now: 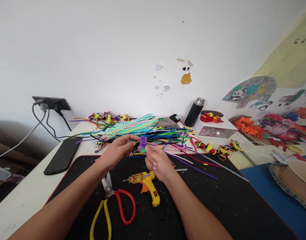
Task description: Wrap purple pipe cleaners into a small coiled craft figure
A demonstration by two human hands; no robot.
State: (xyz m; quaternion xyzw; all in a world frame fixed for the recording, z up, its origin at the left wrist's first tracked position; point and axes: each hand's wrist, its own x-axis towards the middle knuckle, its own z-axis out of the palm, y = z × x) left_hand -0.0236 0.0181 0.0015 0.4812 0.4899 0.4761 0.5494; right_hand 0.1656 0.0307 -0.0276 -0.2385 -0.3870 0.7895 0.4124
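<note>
A purple pipe cleaner coil (143, 141) with a green lower end is held up over the back edge of the black mat. My right hand (159, 162) pinches its lower right side between thumb and fingers. On the other side, my left hand (119, 148) has its fingers drawn together, the index fingertip at the coil's upper left edge; what they pinch is hidden. Below the hands lies a yellow glue gun (149, 186), its nozzle pointing left and a small orange light showing. Scissors (109, 191) with one red and one yellow handle rest left of it, blades parted.
Behind the hands is a heap of loose pipe cleaners (133, 128). Small pipe cleaner figures (224, 151) lie at right. A black flask (194, 111) leans by the wall beside a white box (215, 130). A phone (63, 156) lies left, near cables and a socket (51, 102).
</note>
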